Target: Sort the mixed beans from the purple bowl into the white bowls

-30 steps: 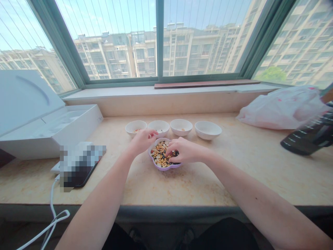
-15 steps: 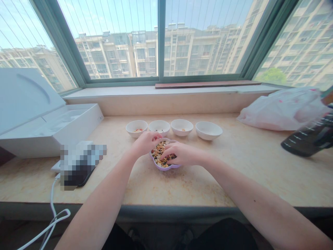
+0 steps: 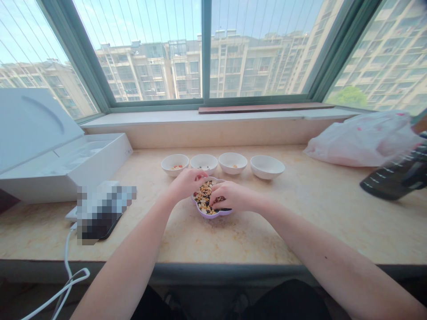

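Observation:
A lavender bowl with a wavy rim [image 3: 213, 216] stands on the counter, filled with mixed beans [image 3: 204, 199] in yellow, black, white and dark red. Inside it, my right hand [image 3: 233, 195] reaches into the beans from the right. Its fingers are bent, with a gap between thumb and forefinger where dark red beans show. At the bowl's far left rim is my left hand [image 3: 188, 182], fingers curled together; what lies between the fingertips is too small to make out. Behind stand white bowls: one with reddish bits [image 3: 175, 164], one with dark beans [image 3: 203, 163], one with yellowish bits [image 3: 233, 163].
A fourth white bowl [image 3: 267, 167] ends the row at right. On the left are an open white box [image 3: 100, 153], a blurred-out phone [image 3: 103, 218] and a white cable [image 3: 68, 262]. A plastic bag [image 3: 363, 138] and a dark jug [image 3: 387, 182] stand at right.
My right hand's fingers have bent and shifted within the bowl, stirring the beans; more black and dark red ones show around them. My left hand has hardly moved.

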Available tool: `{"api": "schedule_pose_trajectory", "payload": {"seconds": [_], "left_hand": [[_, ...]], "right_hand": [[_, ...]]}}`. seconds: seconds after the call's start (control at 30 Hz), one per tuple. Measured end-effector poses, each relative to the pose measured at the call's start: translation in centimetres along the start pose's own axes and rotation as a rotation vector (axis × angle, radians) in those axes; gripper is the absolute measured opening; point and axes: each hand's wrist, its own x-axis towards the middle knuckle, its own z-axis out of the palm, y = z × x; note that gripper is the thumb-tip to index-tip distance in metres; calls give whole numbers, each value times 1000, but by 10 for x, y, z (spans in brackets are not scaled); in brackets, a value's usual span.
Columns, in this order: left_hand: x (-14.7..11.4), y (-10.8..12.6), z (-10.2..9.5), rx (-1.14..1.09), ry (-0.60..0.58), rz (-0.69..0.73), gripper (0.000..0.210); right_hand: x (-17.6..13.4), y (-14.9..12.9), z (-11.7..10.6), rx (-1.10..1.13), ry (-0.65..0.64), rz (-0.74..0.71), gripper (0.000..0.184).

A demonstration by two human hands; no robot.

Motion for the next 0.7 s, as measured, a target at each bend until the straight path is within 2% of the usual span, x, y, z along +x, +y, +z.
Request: {"api": "schedule_pose_trajectory", "payload": {"seconds": [0.1, 0.2, 0.4, 0.53, 0.7], "left_hand": [[0, -1, 0, 16, 5, 9, 27], [1, -2, -1, 36, 24, 42, 26], [2, -3, -1, 42, 48, 46, 26], [2, -2, -1, 16, 48, 41, 24], [2, -2, -1, 7, 38, 35, 22]], "right_hand": [[-1, 0, -1, 35, 31, 70, 13], [-3, 3, -2, 62, 120, 127, 12], [-6, 7, -11, 178, 404, 238, 41], [-6, 8, -17, 464, 506, 282, 57], [-4, 6, -22, 917, 569, 309, 57]]}}
